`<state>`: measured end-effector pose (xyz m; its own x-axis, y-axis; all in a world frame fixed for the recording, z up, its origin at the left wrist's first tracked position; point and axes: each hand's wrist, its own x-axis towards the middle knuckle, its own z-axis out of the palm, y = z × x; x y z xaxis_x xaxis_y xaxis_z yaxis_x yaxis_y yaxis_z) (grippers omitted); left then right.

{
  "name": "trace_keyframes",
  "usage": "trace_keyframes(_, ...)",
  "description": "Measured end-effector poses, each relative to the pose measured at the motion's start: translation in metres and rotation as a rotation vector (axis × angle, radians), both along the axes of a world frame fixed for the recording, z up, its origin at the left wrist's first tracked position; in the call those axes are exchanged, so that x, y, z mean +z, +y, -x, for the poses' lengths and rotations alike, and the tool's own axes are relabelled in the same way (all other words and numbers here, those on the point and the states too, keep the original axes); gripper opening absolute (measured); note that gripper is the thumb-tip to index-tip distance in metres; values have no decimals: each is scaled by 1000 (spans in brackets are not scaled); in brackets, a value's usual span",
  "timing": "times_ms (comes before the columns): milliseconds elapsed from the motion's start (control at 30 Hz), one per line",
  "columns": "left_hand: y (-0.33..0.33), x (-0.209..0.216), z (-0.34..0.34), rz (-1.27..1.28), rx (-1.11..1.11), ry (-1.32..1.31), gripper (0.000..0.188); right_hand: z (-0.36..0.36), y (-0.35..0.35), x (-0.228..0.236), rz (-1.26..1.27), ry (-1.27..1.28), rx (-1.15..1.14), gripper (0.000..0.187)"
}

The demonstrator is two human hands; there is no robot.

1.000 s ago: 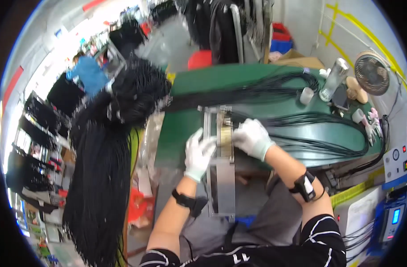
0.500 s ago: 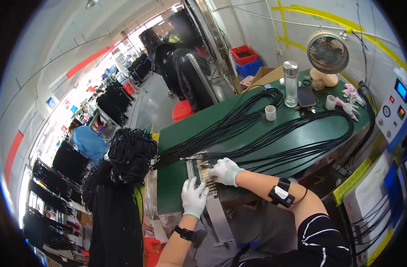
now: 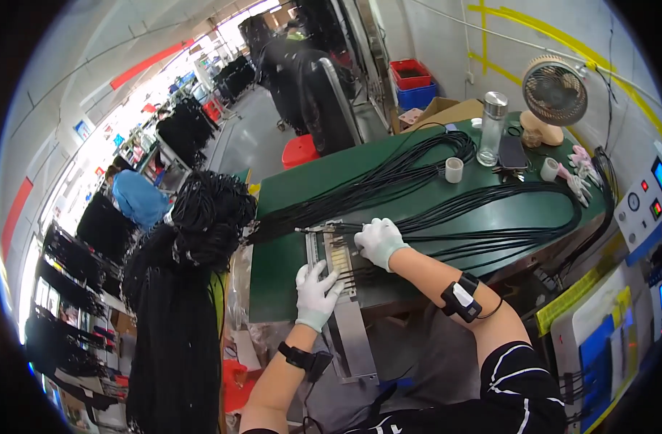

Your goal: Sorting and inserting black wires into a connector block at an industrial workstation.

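Observation:
A metal fixture with a row of pale slots lies on the green table, black cable ends crossing its right side. My left hand, in a white glove, rests on the near left part of it, thumb and fingers apart. Beside the fixture's far right side is my gloved right hand, fingers bent together over the cable ends. Whatever its fingertips grip is hidden. Long black cables loop from the fixture across the table to the right. Another bundle of black cables lies farther back.
A glass bottle, phone, white rolls, fan and spare gloves stand or lie at the table's far right. To the left hangs a large black cable bundle. A control box is at right.
My right hand has shifted toward the far end of the fixture and slightly right of it. The left hand stays on the near left part. The whole view has shifted slightly.

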<state>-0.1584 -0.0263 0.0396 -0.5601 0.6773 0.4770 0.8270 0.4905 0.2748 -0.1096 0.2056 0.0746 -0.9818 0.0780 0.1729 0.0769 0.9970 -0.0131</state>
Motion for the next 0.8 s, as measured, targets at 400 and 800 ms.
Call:
trace_keyframes(400,-3,2,0,-43,20,-142,31,-4,-5,-3,-21,-28,72,12)
trace_keyframes(800,0,4,3,-407,34,-195,19,-14,-35,1,415,319,483,17)
